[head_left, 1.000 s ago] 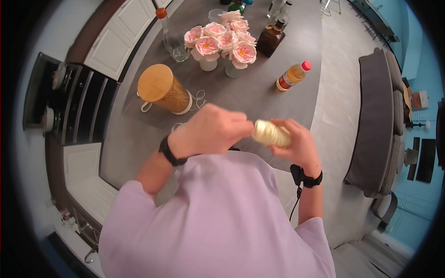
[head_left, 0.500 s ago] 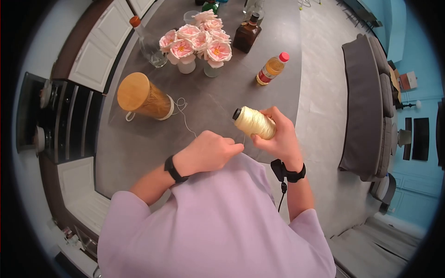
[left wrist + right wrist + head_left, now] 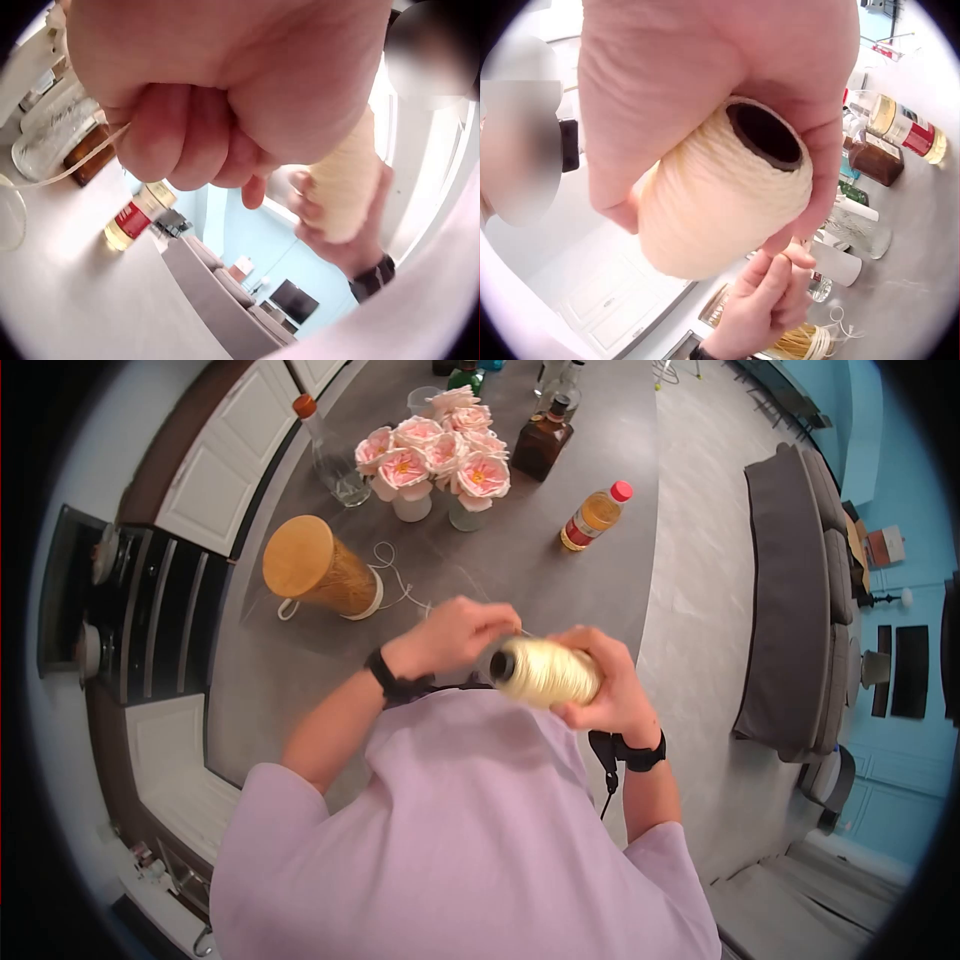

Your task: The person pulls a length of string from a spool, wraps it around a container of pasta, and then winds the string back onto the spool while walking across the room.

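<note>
My right hand [image 3: 618, 685] grips a cone spool of pale cream thread [image 3: 552, 672], fingers wrapped around it, its dark hollow core end facing left. My left hand [image 3: 450, 638] is just left of the spool, fingers curled and pinching the thread. In the left wrist view the thread [image 3: 79, 163] runs from those curled fingers toward the table. Loose loops of it [image 3: 388, 565] lie beside a tall jar of spaghetti [image 3: 345, 585] with a round wooden lid. White cord [image 3: 821, 343] circles the jar's base in the right wrist view.
Pink roses [image 3: 440, 455] in small vases stand further back on the grey table [image 3: 500, 575]. Near them are a clear bottle with an orange cap [image 3: 335, 465], a brown bottle [image 3: 542, 445] and a red-capped bottle of yellow liquid [image 3: 595, 517]. A grey sofa [image 3: 795, 610] is off to the right.
The left hand has circled: beside the spool's end, then below it toward the body, now up at its far side. The right hand keeps its grip, and the spool has lowered toward the shirt.
</note>
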### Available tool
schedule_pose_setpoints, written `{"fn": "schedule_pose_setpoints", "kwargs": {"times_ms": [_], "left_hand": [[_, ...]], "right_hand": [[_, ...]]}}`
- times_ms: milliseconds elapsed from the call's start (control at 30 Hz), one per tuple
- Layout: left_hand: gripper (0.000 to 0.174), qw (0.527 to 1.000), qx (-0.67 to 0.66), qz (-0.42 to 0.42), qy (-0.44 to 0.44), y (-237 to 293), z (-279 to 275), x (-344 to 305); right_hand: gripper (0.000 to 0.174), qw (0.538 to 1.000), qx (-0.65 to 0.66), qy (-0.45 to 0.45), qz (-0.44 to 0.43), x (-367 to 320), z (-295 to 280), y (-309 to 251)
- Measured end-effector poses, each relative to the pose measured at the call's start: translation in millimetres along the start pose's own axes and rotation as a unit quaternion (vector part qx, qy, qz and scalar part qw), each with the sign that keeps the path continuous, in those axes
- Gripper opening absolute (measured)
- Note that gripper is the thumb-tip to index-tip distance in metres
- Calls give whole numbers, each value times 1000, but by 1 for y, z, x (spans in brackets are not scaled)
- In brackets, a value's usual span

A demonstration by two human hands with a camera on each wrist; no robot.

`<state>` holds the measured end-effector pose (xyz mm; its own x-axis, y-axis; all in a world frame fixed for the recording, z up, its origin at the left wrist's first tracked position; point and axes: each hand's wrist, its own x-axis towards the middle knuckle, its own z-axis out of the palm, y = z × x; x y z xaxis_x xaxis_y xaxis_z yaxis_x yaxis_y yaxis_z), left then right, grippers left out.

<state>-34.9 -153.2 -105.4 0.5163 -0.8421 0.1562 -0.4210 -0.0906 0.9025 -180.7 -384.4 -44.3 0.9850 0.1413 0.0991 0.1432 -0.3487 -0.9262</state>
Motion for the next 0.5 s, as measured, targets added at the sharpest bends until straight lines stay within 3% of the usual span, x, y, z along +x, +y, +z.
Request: {"fn": "schedule_pose_setpoints", "kwargs": {"times_ms": [33,67,133,200,267,300,367,400,467,500], "left_hand": [[10,1000,26,-13,-4,-9,16,-11],[9,999,30,-10,2,1,28,-18],[8,999,32,-7,8,20,33,-25],[8,986,161,30,-30,40,22,-31],[8,975,216,47,-29,62,-3,-29],[9,959,274,69,-31,71,-17,-26],[8,951,293,96,-18,80,-33,-17],[7,943,309,123,-12,81,-40,-12],[5,941,308,141,-13,71,-48,0],[5,940,310,142,-12,54,-46,5]], "right_hand": [[63,997,35,64,0,-1,0,2],[66,992,46,97,67,0,0,-3],[56,979,40,166,108,4,4,0],[55,972,36,184,141,5,6,4],[52,968,-109,135,180,4,5,8],[52,970,-106,129,179,5,5,6],[51,959,-232,18,162,8,2,-3],[51,960,-231,14,157,9,1,-4],[55,986,-50,-117,105,10,-1,-5],[55,987,-51,-116,103,10,0,-6]]}}
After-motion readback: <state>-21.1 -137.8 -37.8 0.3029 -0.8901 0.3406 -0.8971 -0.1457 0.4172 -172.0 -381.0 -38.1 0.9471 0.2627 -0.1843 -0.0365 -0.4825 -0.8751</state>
